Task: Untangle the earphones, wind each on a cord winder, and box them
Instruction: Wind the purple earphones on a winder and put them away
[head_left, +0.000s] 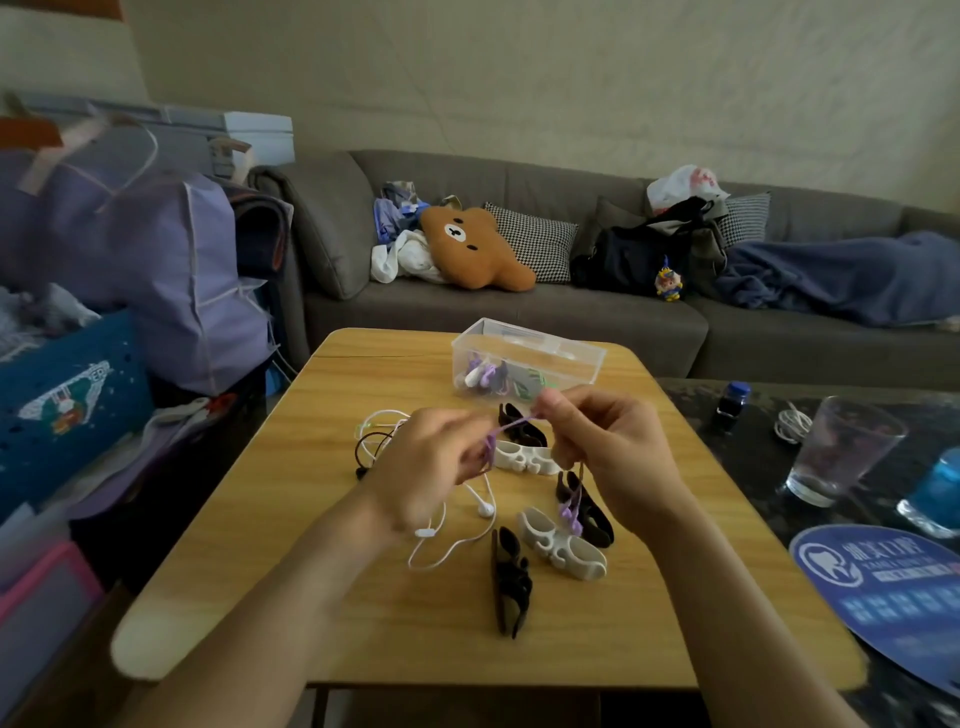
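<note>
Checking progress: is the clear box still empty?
No; the clear box already holds wound earphones, purple and green, at its near-left end.

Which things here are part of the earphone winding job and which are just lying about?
Job: purple earphone cord held between left hand and right hand; white earphones; cord winders; clear box.

Lying about: drinking glass; bear cushion; round blue fan.

Both forearms are reaching forward, bare, and the two hands are meeting in the middle. The left hand (431, 467) is curling its fingers inward in a pinch. The right hand (608, 441) is pinching with thumb and fingers, a little higher.
</note>
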